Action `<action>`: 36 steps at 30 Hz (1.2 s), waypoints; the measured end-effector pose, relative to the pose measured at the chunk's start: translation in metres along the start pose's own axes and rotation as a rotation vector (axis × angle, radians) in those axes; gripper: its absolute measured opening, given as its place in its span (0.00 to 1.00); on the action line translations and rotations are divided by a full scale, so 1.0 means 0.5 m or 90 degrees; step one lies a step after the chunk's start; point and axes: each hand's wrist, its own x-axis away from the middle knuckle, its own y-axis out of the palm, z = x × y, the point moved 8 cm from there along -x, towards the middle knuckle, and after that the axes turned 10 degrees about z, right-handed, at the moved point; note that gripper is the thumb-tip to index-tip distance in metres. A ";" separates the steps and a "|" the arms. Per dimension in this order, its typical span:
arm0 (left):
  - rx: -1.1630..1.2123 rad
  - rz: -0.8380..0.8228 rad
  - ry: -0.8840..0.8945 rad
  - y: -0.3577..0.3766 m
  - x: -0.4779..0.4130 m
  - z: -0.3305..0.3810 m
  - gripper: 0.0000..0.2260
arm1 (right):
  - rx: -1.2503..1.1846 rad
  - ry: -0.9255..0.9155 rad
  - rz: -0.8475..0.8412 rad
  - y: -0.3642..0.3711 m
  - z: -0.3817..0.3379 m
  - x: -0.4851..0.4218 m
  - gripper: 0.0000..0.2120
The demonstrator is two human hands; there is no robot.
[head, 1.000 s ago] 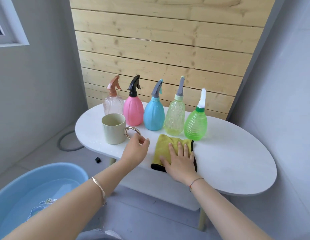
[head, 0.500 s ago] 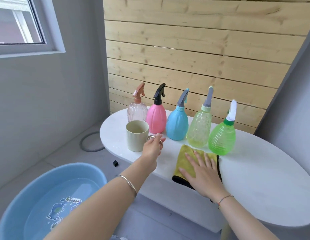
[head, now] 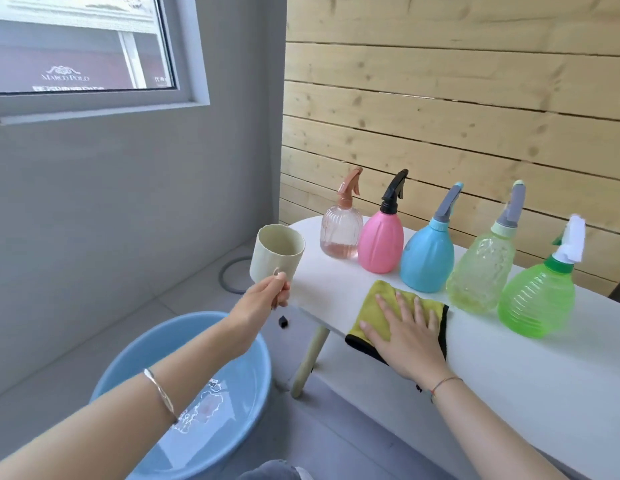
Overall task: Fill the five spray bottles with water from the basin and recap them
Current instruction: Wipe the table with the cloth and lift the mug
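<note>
While the left hand (head: 267,296) gripped the cream cup (head: 275,252) by its handle past the end of the white table (head: 509,358), the right hand (head: 405,330) lay flat on a yellow cloth (head: 377,299). Behind it five capped spray bottles (head: 428,258) lined the table before a plank wall (head: 440,98); the water-filled basin (head: 256,372) sat on the grey floor (head: 163,306).

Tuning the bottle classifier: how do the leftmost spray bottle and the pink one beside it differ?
The leftmost bottle is see-through and finely ribbed; the pink bottle is opaque with a few broad grooves. The leftmost bottle is topped with a brownish-orange trigger, the pink bottle with a black one. Both stand upright and capped on the white table.
</note>
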 end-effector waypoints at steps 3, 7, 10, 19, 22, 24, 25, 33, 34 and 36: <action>-0.046 -0.005 -0.002 -0.097 0.003 -0.019 0.14 | -0.006 -0.008 -0.008 0.014 -0.056 -0.033 0.33; -0.098 0.011 -0.026 -0.204 0.001 -0.067 0.15 | -0.008 -0.015 -0.014 0.029 -0.124 -0.073 0.34; -0.179 0.020 0.001 -0.261 0.001 -0.103 0.15 | 0.002 -0.021 -0.012 0.038 -0.163 -0.097 0.34; -0.823 0.109 0.261 -0.363 -0.023 -0.134 0.11 | 0.009 -0.043 0.000 0.059 -0.243 -0.137 0.34; -1.014 0.074 0.249 -0.368 -0.024 -0.149 0.09 | 0.011 -0.045 0.000 0.060 -0.244 -0.139 0.34; -1.074 0.052 0.242 -0.369 -0.025 -0.163 0.11 | 0.012 -0.044 0.004 0.060 -0.244 -0.140 0.34; -1.079 0.050 0.230 -0.372 -0.024 -0.169 0.12 | 0.012 -0.044 0.004 0.060 -0.244 -0.139 0.34; -0.854 0.095 0.079 -0.379 -0.023 -0.182 0.10 | 0.009 -0.052 -0.001 0.061 -0.247 -0.136 0.35; -0.714 0.098 0.022 -0.378 -0.029 -0.189 0.12 | 0.011 -0.054 0.001 0.060 -0.246 -0.138 0.34; -0.369 0.106 -0.095 -0.370 -0.038 -0.207 0.15 | 0.013 -0.065 0.000 0.060 -0.249 -0.142 0.34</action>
